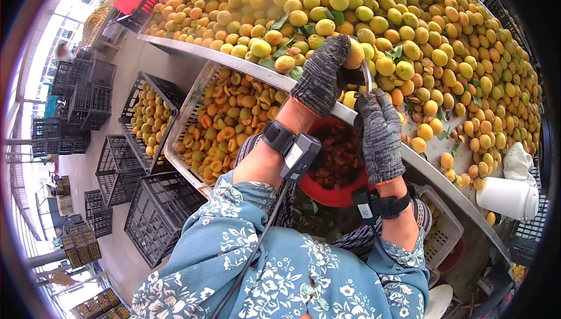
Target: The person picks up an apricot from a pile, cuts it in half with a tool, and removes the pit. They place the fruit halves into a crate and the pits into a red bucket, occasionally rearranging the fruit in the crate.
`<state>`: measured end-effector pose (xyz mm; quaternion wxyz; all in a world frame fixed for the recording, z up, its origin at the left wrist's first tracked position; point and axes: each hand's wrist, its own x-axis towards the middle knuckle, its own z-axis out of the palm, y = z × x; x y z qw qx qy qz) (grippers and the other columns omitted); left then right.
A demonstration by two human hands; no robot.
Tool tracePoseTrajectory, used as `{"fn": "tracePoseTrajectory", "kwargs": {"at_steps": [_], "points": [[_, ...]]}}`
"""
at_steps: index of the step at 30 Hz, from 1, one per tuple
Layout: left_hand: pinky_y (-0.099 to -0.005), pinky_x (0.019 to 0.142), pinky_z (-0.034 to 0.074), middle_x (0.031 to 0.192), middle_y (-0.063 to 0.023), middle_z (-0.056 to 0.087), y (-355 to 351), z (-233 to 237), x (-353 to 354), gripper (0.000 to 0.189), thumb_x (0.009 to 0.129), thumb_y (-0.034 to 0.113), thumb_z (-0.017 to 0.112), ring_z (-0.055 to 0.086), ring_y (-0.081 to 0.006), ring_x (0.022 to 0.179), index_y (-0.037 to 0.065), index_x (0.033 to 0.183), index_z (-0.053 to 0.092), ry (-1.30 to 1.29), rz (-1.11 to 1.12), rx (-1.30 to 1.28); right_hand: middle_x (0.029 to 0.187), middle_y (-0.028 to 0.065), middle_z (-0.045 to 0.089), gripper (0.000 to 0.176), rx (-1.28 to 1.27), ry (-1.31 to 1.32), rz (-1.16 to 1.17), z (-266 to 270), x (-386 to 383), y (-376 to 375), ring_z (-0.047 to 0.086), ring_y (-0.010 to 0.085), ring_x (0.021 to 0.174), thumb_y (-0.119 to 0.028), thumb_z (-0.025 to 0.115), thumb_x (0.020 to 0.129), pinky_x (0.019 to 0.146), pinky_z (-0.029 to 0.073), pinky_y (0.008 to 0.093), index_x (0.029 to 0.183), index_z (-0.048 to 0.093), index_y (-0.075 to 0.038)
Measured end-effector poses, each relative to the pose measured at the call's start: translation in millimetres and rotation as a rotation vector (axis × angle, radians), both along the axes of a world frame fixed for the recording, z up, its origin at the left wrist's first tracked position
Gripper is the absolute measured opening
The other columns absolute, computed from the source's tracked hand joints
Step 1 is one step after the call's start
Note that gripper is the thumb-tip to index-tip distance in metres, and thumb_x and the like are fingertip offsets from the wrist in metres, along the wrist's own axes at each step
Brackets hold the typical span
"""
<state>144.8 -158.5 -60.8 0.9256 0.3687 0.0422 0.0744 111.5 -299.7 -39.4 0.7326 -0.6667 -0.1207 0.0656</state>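
Grey-gloved, the left hand [321,76] closes round an apricot [355,56] at upper centre, just above the right hand [380,135], whose fist grips a knife [366,78] pointing up at it.

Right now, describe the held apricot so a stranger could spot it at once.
Find the table heaped with apricots. At its near metal rim, the gloved left hand grips one orange apricot. Unlike the rest, it is off the heap, beside the blade in the right hand.

Both arms extended forward; left hand [322,76] curled shut, right hand [380,138] fisted just beside.
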Motion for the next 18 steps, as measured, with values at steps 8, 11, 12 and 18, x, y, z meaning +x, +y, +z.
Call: {"fn": "tracePoseTrajectory", "kwargs": {"at_steps": [8, 11, 12, 18], "points": [[-0.0233, 0.082, 0.046, 0.102, -0.0010, 0.057, -27, 3, -14, 0.029, 0.099, 0.026, 0.048, 0.055, -0.0092, 0.092, 0.005, 0.118, 0.054, 0.065, -0.050, 0.165, 0.100, 0.0154, 0.063, 0.027, -0.212, -0.208, -0.042, -32, 26, -14, 0.062, 0.0273, 0.084, 0.000, 0.060, 0.081, 0.076, 0.051, 0.0337, 0.109, 0.062, 0.000], [-0.0237, 0.083, 0.045, 0.101, -0.0015, 0.057, -23, 11, -12, 0.030, 0.099, 0.026, 0.047, 0.053, -0.0081, 0.092, 0.004, 0.118, 0.054, -0.021, -0.075, 0.386, 0.116, 0.0231, 0.057, 0.039, -0.704, -0.746, -0.073, -32, 28, -21, 0.058, 0.0380, 0.101, 0.007, 0.059, 0.075, 0.090, 0.048, 0.0401, 0.113, 0.061, 0.000], [-0.0237, 0.083, 0.045, 0.101, -0.0015, 0.057, -22, 14, -10, 0.030, 0.099, 0.026, 0.047, 0.053, -0.0081, 0.092, 0.004, 0.118, 0.054, -0.021, -0.074, 0.385, 0.115, 0.0230, 0.058, 0.038, -0.715, -0.785, -0.073, -30, 29, -23, 0.058, 0.0378, 0.100, 0.007, 0.059, 0.075, 0.089, 0.049, 0.0403, 0.113, 0.061, 0.000], [-0.0251, 0.086, 0.046, 0.105, -0.0043, 0.058, -9, 2, -4, 0.029, 0.098, 0.025, 0.048, 0.055, -0.0107, 0.098, 0.004, 0.117, 0.055, -0.268, 0.128, 0.879, 0.089, 0.0092, 0.061, 0.026, -0.458, -0.522, -0.073, -17, 14, -17, 0.057, 0.0184, 0.074, -0.005, 0.059, 0.086, 0.064, 0.048, 0.0295, 0.111, 0.062, -0.001]]}}
